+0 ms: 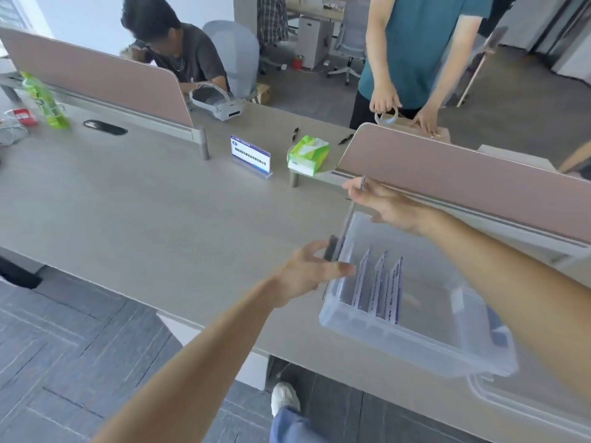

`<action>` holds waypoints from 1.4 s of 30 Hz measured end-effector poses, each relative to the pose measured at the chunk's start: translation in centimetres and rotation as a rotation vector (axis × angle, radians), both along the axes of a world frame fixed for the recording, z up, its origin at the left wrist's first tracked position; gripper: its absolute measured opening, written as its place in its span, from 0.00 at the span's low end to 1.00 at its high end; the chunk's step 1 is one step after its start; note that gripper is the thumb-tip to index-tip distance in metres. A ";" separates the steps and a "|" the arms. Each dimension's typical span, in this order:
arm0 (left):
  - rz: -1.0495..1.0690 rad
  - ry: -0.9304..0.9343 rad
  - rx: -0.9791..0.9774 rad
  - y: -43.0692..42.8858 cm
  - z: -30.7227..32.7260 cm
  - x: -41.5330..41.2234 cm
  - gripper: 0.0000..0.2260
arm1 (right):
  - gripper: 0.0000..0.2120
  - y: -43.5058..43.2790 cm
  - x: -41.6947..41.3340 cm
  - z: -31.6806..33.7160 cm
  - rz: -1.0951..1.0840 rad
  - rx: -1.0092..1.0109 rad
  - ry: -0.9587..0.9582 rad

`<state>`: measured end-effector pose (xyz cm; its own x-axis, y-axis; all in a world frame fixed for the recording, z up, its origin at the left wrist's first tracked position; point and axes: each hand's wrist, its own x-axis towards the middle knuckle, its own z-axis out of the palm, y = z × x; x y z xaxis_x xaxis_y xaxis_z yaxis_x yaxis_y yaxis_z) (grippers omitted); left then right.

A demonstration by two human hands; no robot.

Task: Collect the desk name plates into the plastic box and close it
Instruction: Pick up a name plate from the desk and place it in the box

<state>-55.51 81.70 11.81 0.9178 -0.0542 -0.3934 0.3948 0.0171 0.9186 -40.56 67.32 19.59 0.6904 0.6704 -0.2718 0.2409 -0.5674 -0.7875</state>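
A clear plastic box (412,342) sits on the desk at the right, with three name plates (379,287) standing upright inside it. I hold another name plate (347,215), seen edge-on, over the box's left wall. My left hand (308,271) grips its near end and my right hand (385,204) pinches its far end. One more name plate (250,156), white with blue trim, stands on the desk further back. The box's clear lid (524,410) lies at the lower right, beside the box.
A green tissue pack (308,154) and two pens (294,134) lie behind the standing plate. Pink dividers (473,183) run along the desk. A headset (217,102) and a green bottle (44,99) sit far left. One person sits behind; another stands at the far edge.
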 end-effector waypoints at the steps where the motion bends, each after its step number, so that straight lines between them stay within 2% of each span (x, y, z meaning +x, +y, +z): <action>1: -0.050 -0.010 -0.002 -1.4 0.2 -0.1 0.48 | 0.25 -1.2 -0.3 0.0 -0.028 0.009 0.010; 5: -0.123 0.008 -0.035 -7.3 0.7 0.7 0.36 | 0.18 -6.5 0.4 -0.3 -0.169 0.047 0.008; 8: -0.219 0.010 0.058 -11.8 0.4 2.4 0.35 | 0.23 -10.8 1.6 -0.9 -0.254 0.041 -0.004; 10: -0.273 -0.015 0.152 -14.7 -0.7 4.3 0.36 | 0.22 -13.8 3.0 -2.0 -0.291 0.009 -0.030; 13: -0.294 -0.040 0.415 -19.7 -1.9 7.7 0.27 | 0.18 -18.0 5.8 -4.3 -0.346 -0.016 -0.063; 15: -0.273 -0.001 0.506 -23.0 -2.2 9.7 0.24 | 0.18 -20.3 7.6 -6.0 -0.385 -0.018 -0.067; 17: -0.231 0.045 0.535 -25.9 -3.2 11.9 0.17 | 0.18 -22.3 9.3 -8.1 -0.406 -0.044 -0.064; 19: -0.215 0.126 0.554 -27.8 -4.5 13.8 0.09 | 0.18 -23.8 11.0 -10.2 -0.377 -0.083 -0.044; 21: -0.215 0.212 0.586 -29.0 -6.1 15.0 0.06 | 0.18 -24.7 12.6 -12.4 -0.323 -0.106 0.036; 27: -0.232 0.464 0.646 -30.2 -11.5 16.0 0.06 | 0.13 -24.0 15.3 -19.5 -0.134 -0.162 0.377; 31: -0.173 0.560 0.669 -29.9 -13.6 17.1 0.07 | 0.11 -22.0 15.9 -23.5 -0.188 -0.150 0.381; 34: -0.133 0.581 0.664 -29.8 -14.7 18.4 0.14 | 0.18 -20.5 16.2 -25.3 -0.305 -0.117 0.430; 37: -0.128 0.595 0.650 -29.6 -15.5 18.9 0.10 | 0.25 -20.0 16.9 -27.3 -0.322 -0.102 0.463; 39: -0.126 0.607 0.645 -29.4 -15.9 19.0 0.09 | 0.27 -19.7 17.0 -28.2 -0.320 -0.119 0.495; 42: -0.113 0.629 0.638 -29.2 -16.3 19.2 0.16 | 0.27 -19.0 17.0 -28.8 -0.349 -0.097 0.545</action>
